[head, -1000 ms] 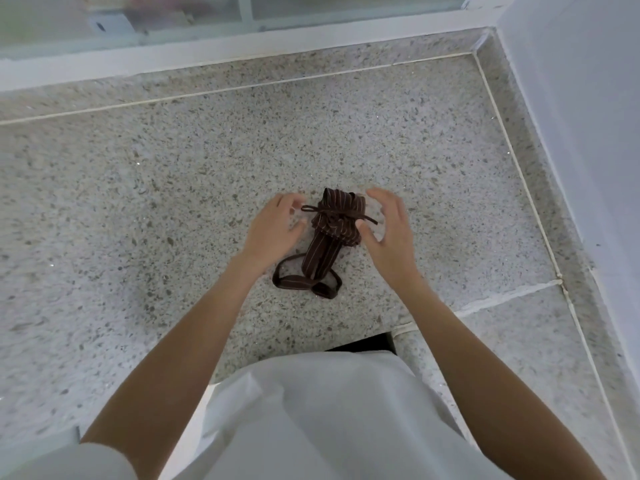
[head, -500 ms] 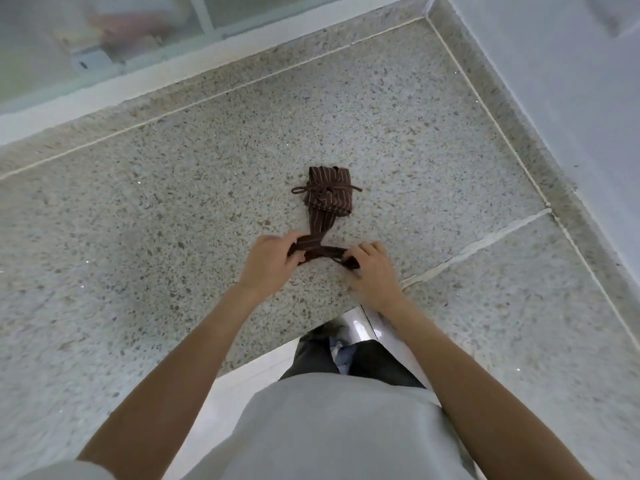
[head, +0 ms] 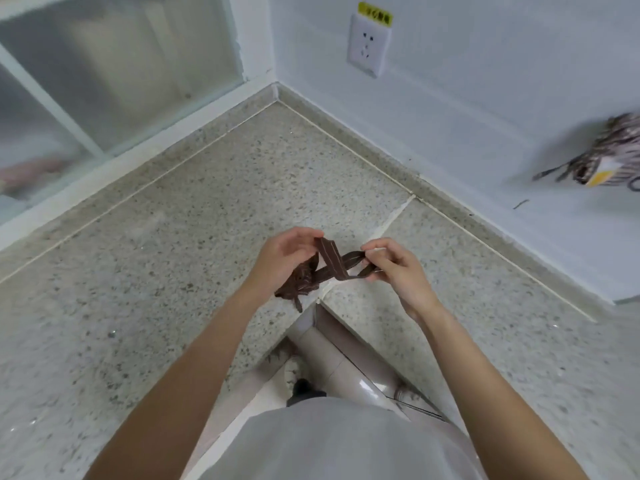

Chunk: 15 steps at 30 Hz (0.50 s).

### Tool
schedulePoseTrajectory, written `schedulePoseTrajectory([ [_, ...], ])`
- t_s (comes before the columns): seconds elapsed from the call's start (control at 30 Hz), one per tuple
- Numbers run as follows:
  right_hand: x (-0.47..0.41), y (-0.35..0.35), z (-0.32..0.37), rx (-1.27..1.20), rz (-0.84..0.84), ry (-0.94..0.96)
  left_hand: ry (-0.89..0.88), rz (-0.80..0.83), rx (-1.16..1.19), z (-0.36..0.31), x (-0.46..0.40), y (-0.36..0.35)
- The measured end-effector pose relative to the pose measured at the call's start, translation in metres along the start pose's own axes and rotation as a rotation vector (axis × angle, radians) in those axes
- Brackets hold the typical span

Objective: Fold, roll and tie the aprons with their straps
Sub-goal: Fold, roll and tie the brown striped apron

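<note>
Above the counter (head: 207, 209) — brown striped apron (head: 300, 284) rolled | strap (head: 332, 259) looped between hands

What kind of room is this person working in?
Probably a kitchen or utility corner: a speckled stone counter meets a white wall with a socket, beside a frosted window.

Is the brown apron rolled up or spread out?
Rolled up: the apron hangs as a compact bundle under the left hand, strap stretched to the right hand.

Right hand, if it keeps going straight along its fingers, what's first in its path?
The right hand points left toward the left hand, so past the brown strap it pinches, it would likely meet that hand first; depth looks similar.
</note>
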State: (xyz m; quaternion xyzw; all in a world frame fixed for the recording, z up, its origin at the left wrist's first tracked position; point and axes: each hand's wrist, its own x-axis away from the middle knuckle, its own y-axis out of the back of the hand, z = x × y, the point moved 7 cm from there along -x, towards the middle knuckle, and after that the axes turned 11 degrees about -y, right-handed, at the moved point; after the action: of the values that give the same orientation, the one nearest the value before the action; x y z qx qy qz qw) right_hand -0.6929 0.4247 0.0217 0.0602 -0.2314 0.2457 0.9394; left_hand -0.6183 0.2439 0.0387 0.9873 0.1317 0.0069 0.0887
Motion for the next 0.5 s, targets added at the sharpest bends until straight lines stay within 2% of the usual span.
schedulePoseTrajectory([
  [0.1, 0.028, 0.042, 0.013, 0.009, 0.042, 0.026, -0.140, 0.079, -0.167, -0.030, -0.009, -0.045],
  [0.2, 0.054, 0.077, 0.024, 0.048, 0.118, 0.085, -0.264, 0.009, -0.308, -0.056, -0.018, -0.077],
  [0.27, 0.075, 0.105, 0.030, 0.154, 0.105, 0.156, -0.307, -0.023, -0.335, -0.074, -0.023, -0.103],
  [0.33, 0.090, 0.135, 0.033, 0.257, 0.021, 0.186, -0.313, 0.024, -0.329, -0.088, -0.027, -0.131],
  [0.43, 0.119, 0.192, 0.043, 0.429, -0.211, 0.321, -0.302, 0.209, -0.214, -0.110, -0.026, -0.187],
  [0.5, 0.135, 0.218, 0.053, 0.511, -0.309, 0.404, -0.276, 0.345, -0.094, -0.124, -0.022, -0.221],
])
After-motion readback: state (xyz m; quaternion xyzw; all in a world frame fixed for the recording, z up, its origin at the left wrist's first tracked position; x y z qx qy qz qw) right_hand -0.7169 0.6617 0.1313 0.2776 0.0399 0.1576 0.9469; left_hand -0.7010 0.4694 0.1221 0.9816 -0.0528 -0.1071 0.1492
